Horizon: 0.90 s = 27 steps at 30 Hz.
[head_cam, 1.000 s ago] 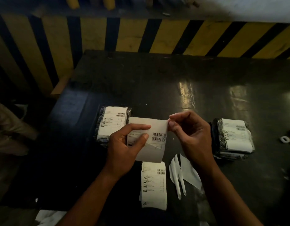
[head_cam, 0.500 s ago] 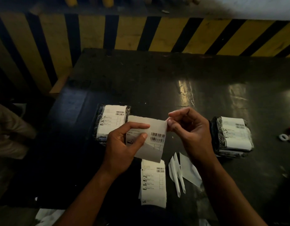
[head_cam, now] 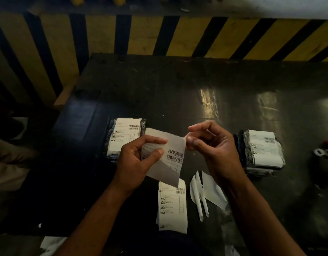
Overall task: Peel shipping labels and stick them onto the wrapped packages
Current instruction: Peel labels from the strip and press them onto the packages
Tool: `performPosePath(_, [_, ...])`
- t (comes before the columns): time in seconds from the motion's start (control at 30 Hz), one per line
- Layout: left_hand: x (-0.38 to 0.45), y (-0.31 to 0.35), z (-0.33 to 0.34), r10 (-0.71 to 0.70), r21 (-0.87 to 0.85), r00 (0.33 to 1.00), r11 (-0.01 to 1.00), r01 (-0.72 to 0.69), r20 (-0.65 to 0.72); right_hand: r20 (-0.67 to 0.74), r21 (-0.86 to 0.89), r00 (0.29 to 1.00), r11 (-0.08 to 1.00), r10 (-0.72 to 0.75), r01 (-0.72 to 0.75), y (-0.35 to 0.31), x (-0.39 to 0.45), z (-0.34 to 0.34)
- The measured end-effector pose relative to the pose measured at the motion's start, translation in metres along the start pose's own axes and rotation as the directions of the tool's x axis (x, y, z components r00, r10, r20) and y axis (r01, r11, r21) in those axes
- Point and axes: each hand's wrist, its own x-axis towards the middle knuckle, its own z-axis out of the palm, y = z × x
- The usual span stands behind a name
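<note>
A white shipping label (head_cam: 173,157) with barcodes is held above the dark table. My left hand (head_cam: 137,159) grips its left side between thumb and fingers. My right hand (head_cam: 213,152) pinches the label's upper right corner with thumb and forefinger. A stack of loose labels (head_cam: 172,206) lies on the table just below the held one. One wrapped package (head_cam: 122,137) with a label on it lies behind my left hand. A second labelled package (head_cam: 261,150) lies to the right of my right hand.
Peeled backing strips (head_cam: 205,193) lie right of the label stack. A small white ring and red item (head_cam: 323,152) sit at the right edge. A yellow and black striped barrier (head_cam: 159,36) runs behind the table (head_cam: 178,89). Paper scraps (head_cam: 50,244) lie below the table's front left.
Both hands and the held label have shifted slightly up in view; the grips stay the same. The right fingers keep working the label's upper right corner.
</note>
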Motion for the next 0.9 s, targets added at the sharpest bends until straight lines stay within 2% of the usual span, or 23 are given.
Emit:
performPosePath(0.47, [0.001, -0.002, 0.001, 0.026, 0.109, 0.998, 0.994, -0.031, 0.049, 0.021, -0.088, 0.998, 0.995, 0.051, -0.048, -0.002, -0.005, 0.002])
performPosePath(0.53, [0.0, -0.005, 0.004, 0.099, 0.268, 0.995, 0.959, -0.095, -0.001, 0.011, -0.088, 0.999, 0.995, 0.048, -0.047, 0.0, -0.006, 0.003])
performPosePath(0.6, [-0.002, -0.007, 0.009, 0.208, 0.457, 0.975, 0.877, -0.152, -0.075, -0.004, -0.08, 0.999, 0.996, 0.049, -0.049, 0.003, -0.006, 0.004])
performPosePath(0.63, [-0.002, -0.006, 0.011, 0.255, 0.491, 0.962, 0.853, -0.176, -0.097, -0.015, -0.077, 0.999, 0.996, 0.052, -0.053, 0.005, -0.006, 0.005])
performPosePath(0.73, [-0.004, -0.003, 0.017, 0.28, 0.42, 0.96, 0.873, -0.247, -0.017, -0.04, -0.07, 0.998, 0.996, 0.056, -0.058, 0.01, -0.007, 0.008])
performPosePath(0.8, [-0.006, -0.002, 0.021, 0.217, 0.327, 0.975, 0.919, -0.22, 0.044, -0.042, -0.059, 0.997, 0.996, 0.062, -0.065, 0.012, -0.008, 0.011])
performPosePath(0.9, [-0.008, -0.001, 0.027, 0.177, 0.231, 0.983, 0.956, -0.184, 0.05, -0.036, -0.047, 0.996, 0.996, 0.076, -0.078, 0.013, -0.008, 0.013])
